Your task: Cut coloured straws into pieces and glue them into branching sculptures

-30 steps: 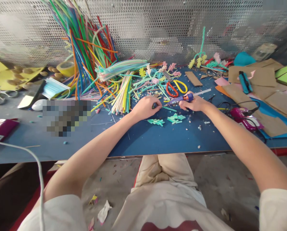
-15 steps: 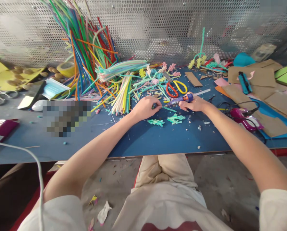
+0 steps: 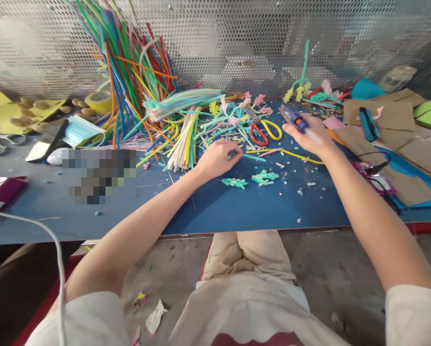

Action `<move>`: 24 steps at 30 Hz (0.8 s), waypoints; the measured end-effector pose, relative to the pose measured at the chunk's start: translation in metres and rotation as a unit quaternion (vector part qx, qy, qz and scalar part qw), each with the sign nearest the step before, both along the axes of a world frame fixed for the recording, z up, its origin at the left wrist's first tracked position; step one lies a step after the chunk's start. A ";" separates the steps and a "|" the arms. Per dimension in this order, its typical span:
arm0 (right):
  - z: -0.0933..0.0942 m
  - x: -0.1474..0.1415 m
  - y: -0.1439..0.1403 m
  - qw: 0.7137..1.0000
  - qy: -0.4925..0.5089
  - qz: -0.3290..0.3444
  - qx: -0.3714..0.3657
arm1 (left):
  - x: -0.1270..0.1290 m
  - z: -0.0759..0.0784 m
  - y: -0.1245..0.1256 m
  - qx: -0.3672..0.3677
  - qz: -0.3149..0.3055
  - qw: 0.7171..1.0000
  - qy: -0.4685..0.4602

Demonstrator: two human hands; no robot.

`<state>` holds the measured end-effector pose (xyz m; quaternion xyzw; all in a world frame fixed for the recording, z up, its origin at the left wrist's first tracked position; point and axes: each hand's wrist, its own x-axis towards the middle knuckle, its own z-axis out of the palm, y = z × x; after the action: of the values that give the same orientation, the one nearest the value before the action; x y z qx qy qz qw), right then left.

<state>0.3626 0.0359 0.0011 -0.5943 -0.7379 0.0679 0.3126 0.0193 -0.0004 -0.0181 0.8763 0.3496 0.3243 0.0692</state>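
Note:
My left hand [image 3: 222, 157] is over the middle of the table, thumb and fingers curled in a pinch. From its fingertips a short teal pipe cleaner [image 3: 256, 157] sticks out to the right. My right hand [image 3: 311, 134] is closed around a purple hot glue gun [image 3: 295, 120], raised over the back right of the table with its nozzle toward the back left. Just in front of my left hand lie two leafy teal pipe-cleaner pieces, one on the left [image 3: 234, 183] and one on the right [image 3: 264, 178]. Scissors with red and yellow handles [image 3: 271, 129] rest behind them.
A tall bunch of coloured pipe cleaners [image 3: 121, 77] leans at the back left, with a pastel bundle [image 3: 183, 144] before it. Brown cardboard [image 3: 377, 115] and a pink box with a black cable [image 3: 370, 177] are on the right. A perforated metal panel [image 3: 215, 43] stands behind.
My right hand has lifted the glue gun away from the teal pipe cleaner, back and to the right. My left hand has stayed nearly in place, and the pipe cleaner has shifted slightly.

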 end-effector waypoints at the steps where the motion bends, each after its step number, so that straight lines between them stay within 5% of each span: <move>1: -0.003 0.005 0.004 0.998 -0.059 -0.030 0.005 | 0.000 0.000 0.000 0.006 0.001 1.000 -0.001; 5: -0.007 0.020 0.008 0.980 -0.192 -0.039 -0.041 | 0.000 0.002 0.000 0.028 0.011 1.000 -0.005; 9: 0.015 0.012 -0.009 0.989 -0.129 0.062 -0.019 | -0.001 0.004 0.000 0.038 0.020 0.999 -0.012; 11: 0.029 0.002 -0.023 0.981 -0.078 0.146 -0.101 | -0.002 0.005 0.000 0.037 0.021 0.999 -0.013; 15: 0.043 -0.022 -0.044 0.908 -0.096 0.296 -0.279 | -0.002 0.006 -0.001 0.036 0.021 0.999 -0.008; 24: 0.030 -0.037 -0.040 0.874 -0.103 0.351 -0.320 | -0.002 0.004 -0.001 0.044 0.028 0.999 -0.006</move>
<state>0.3253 -0.0039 0.0313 -0.3675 -0.8637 0.3444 -0.0166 0.0177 -0.0012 -0.0141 0.8666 0.3590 0.3459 0.0238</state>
